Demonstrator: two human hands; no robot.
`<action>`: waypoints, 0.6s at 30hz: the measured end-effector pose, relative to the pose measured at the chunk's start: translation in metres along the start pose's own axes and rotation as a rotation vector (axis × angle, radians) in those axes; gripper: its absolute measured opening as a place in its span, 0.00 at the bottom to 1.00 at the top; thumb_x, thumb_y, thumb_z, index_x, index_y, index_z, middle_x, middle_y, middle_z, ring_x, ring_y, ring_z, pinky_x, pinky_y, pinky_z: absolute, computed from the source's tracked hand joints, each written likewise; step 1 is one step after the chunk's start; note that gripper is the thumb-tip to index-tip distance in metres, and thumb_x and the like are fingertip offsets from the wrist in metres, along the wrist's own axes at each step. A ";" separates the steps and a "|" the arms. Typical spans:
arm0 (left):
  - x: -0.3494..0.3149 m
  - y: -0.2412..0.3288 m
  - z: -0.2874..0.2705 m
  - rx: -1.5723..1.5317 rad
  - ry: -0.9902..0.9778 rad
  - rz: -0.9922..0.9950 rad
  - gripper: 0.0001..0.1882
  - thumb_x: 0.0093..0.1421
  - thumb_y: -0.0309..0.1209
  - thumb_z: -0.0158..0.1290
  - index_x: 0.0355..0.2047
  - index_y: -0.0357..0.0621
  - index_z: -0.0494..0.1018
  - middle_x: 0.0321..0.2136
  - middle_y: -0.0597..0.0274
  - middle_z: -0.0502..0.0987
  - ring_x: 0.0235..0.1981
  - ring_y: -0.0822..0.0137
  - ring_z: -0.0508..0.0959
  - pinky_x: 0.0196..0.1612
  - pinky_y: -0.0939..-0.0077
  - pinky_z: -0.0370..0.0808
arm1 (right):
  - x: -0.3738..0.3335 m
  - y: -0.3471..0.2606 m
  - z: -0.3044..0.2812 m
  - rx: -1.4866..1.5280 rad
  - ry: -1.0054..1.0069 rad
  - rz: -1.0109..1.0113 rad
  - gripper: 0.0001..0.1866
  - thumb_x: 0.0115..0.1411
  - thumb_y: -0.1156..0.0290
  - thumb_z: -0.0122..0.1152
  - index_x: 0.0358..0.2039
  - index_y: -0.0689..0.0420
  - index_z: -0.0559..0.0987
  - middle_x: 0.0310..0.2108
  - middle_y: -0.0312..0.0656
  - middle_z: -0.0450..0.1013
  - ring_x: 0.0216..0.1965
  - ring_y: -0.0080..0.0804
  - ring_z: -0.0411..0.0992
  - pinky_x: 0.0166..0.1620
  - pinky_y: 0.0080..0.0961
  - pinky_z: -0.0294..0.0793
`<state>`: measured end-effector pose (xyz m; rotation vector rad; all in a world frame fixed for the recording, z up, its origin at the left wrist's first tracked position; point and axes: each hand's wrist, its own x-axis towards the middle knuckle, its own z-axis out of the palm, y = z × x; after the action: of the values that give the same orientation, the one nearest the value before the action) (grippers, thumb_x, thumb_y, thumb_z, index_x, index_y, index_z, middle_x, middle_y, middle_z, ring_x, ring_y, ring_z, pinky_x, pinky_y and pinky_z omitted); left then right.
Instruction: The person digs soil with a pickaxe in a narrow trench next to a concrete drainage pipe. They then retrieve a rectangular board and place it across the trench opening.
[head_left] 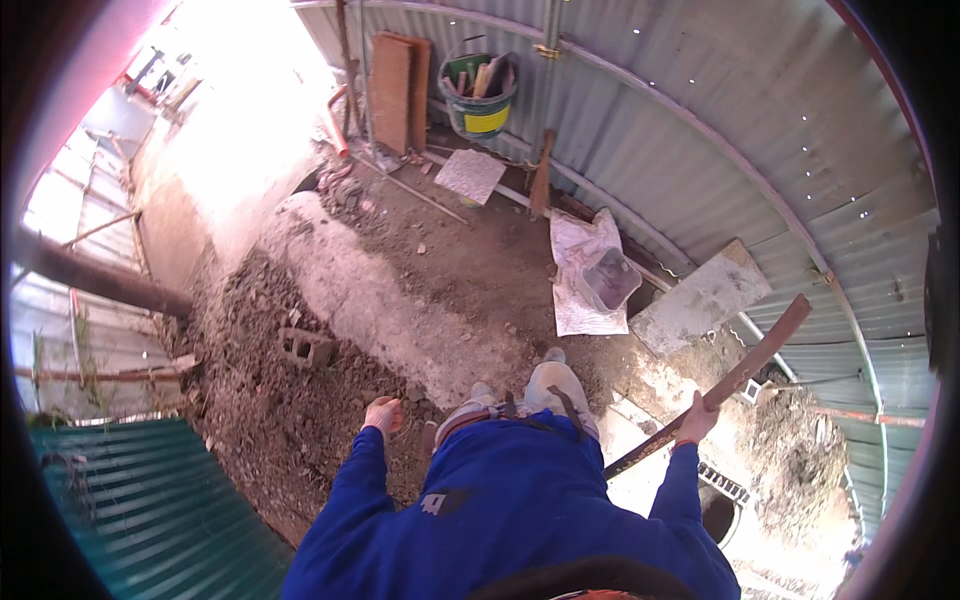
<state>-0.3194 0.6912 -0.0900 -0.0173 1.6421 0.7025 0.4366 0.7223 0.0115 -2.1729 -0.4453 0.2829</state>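
My right hand [698, 420] is wrapped round a long, narrow brown plank [762, 358], gripped near its middle. The plank slants up and away to the right, and its lower end passes beside my right hip. My left hand [383, 414] hangs at my left side with its fingers curled in, and nothing shows in it. Loose soil and rubble [262, 345] lie below that hand. A grey hollow concrete block [305, 347] rests on the soil just beyond it.
A corrugated metal wall [690, 90] curves along the right. Beside it are a bucket of tools [480, 112], brown boards [393, 92], a clear tub [610, 280] on a white sack [572, 312] and a grey slab [705, 297]. Green corrugated sheeting [150, 500] stands at the near left.
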 end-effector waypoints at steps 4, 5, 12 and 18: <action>0.023 0.057 0.024 0.204 -0.018 0.013 0.15 0.70 0.33 0.58 0.55 0.45 0.73 0.25 0.66 0.74 0.17 0.70 0.72 0.19 0.69 0.70 | 0.090 -0.074 0.016 0.059 -0.019 -0.269 0.30 0.60 0.71 0.72 0.57 0.75 0.72 0.48 0.53 0.78 0.46 0.46 0.76 0.55 0.38 0.74; 0.036 0.076 0.035 0.310 -0.097 0.050 0.17 0.70 0.35 0.59 0.56 0.45 0.73 0.26 0.65 0.76 0.18 0.70 0.74 0.20 0.68 0.72 | 0.109 -0.088 0.019 -0.071 0.014 -0.371 0.25 0.59 0.71 0.72 0.52 0.73 0.76 0.40 0.47 0.79 0.40 0.42 0.75 0.51 0.39 0.75; 0.186 0.255 0.163 0.449 -0.050 0.089 0.13 0.69 0.34 0.60 0.52 0.53 0.77 0.30 0.65 0.79 0.28 0.65 0.80 0.26 0.61 0.79 | 0.200 -0.071 0.064 -0.225 0.110 -0.121 0.30 0.51 0.64 0.78 0.49 0.67 0.77 0.42 0.58 0.83 0.45 0.54 0.83 0.49 0.45 0.78; 0.223 0.363 0.338 0.550 -0.139 0.512 0.13 0.69 0.34 0.59 0.51 0.42 0.77 0.36 0.67 0.78 0.31 0.71 0.76 0.37 0.73 0.78 | 0.292 -0.009 0.175 -0.356 -0.087 0.010 0.28 0.51 0.69 0.75 0.51 0.68 0.78 0.42 0.55 0.82 0.44 0.53 0.81 0.47 0.41 0.78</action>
<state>-0.2083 1.2201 -0.1441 0.8528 1.6668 0.5883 0.6380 0.9745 -0.0968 -2.5168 -0.5686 0.3237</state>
